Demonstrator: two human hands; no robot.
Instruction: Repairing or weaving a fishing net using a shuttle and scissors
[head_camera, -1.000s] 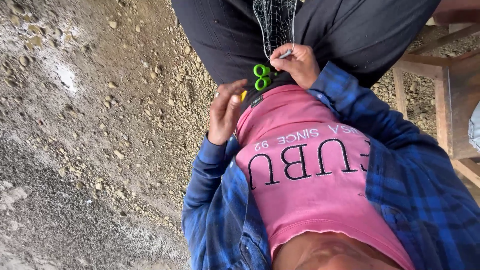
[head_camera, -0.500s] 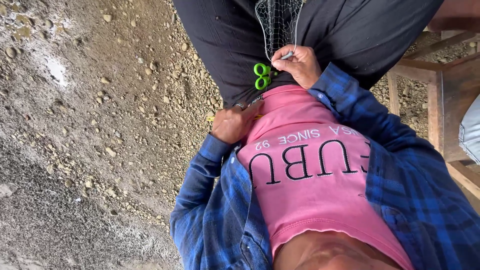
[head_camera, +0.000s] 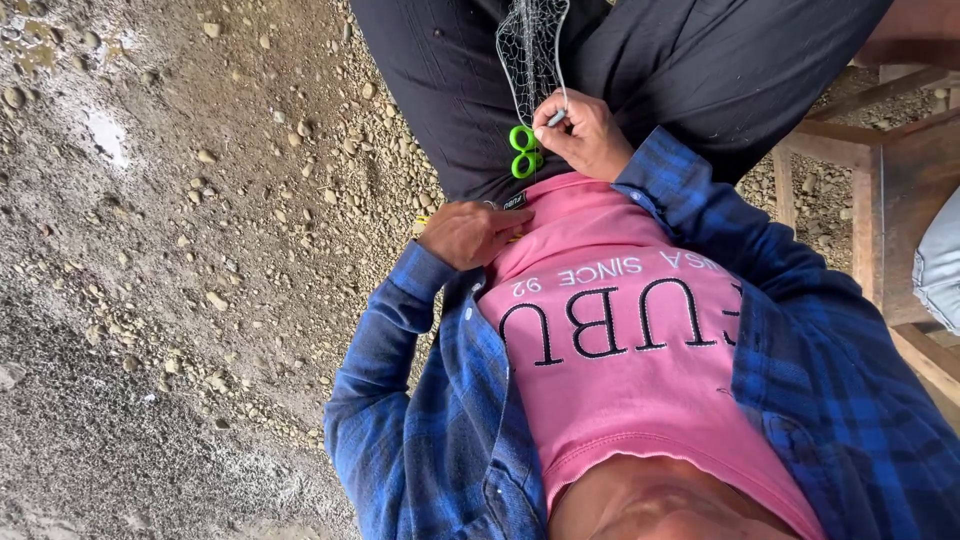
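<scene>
A stony dirt ground (head_camera: 180, 250) is seen from nine to twelve o'clock. A mesh net (head_camera: 530, 60) is draped over black trousers (head_camera: 700, 70) at twelve. The net's edge is pinched with a small tool by the right hand (head_camera: 585, 135); green scissors (head_camera: 522, 150) lie just beside it. The left hand (head_camera: 470, 232) is curled loosely at the waist, well apart, gripping nothing visible.

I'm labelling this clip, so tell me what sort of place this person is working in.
Probably outdoors, a rough yard or work spot. The ground is bare grey dirt strewn with pebbles, a weathered wooden frame stands alongside, and the person sits mending a fine mesh net across the lap.
</scene>
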